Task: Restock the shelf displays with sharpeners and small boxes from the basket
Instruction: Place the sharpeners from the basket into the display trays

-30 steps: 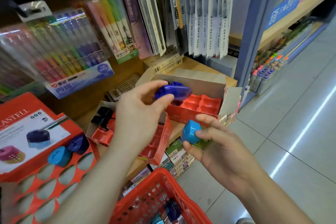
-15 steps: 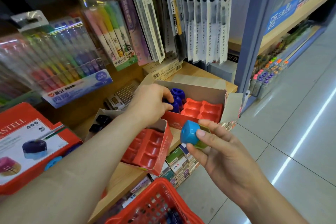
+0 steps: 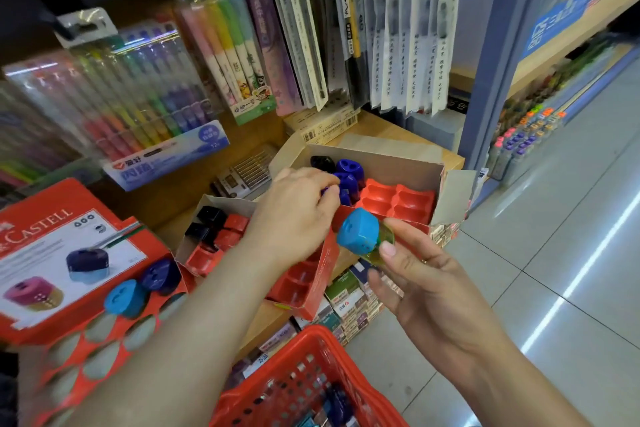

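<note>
A: How is the light-blue plastic sharpener with a clear green base (image 3: 358, 234) going to handle?

B: I'm judging it light and rigid, a hard little shell with smooth, slightly slick sides. It's probably not fragile, but the green base may be a separate cup, so squeezing across both halves is looking safer than pulling on the cap alone.

A: Where is it sitting now?

B: The right hand (image 3: 429, 288) is holding it in the air, out at ten o'clock from the palm. The fingers (image 3: 388, 249) are pinching it narrowly: the thumb is pressing the near side and the forefinger is wrapping the far side, both mostly on the green base, and the blue cap is pointing away toward ten o'clock.

A: And the other hand?

B: The left hand (image 3: 294, 218) is reaching into the open brown cardboard display box with a red moulded tray (image 3: 398, 199) on the wooden shelf (image 3: 381, 132). Its fingertips are bunching on a dark-blue plastic sharpener (image 3: 325, 191), with only a sliver showing between thumb and forefinger.

A: Where are the free wells?

B: They're lying at one o'clock from the light-blue sharpener, just beyond it. The red plastic mesh basket (image 3: 304, 374) is waiting at six o'clock, below both hands.
</note>
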Demonstrator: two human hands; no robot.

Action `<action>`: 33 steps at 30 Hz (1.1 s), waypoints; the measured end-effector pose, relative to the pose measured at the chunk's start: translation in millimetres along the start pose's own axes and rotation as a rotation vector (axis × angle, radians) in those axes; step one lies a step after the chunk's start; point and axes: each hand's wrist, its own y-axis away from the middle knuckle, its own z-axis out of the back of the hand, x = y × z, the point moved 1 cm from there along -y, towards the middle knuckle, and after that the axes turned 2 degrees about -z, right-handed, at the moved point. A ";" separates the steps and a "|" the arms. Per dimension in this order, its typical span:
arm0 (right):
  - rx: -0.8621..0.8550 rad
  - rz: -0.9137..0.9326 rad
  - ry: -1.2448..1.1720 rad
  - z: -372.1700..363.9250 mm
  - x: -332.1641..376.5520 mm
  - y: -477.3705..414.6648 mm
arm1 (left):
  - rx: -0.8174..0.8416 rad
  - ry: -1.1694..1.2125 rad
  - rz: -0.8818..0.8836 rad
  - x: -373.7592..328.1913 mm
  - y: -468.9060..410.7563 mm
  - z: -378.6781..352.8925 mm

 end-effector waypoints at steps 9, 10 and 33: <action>0.150 0.112 0.370 -26.3 -21.4 10.6 | -0.137 0.977 0.408 -15.1 107.7 14.7; 0.167 0.105 0.446 -34.5 -26.2 13.5 | -0.148 0.982 0.414 -6.8 117.5 21.4; 0.510 0.190 2.226 -126.3 -164.0 -23.6 | -0.349 0.550 0.658 185.4 207.4 38.2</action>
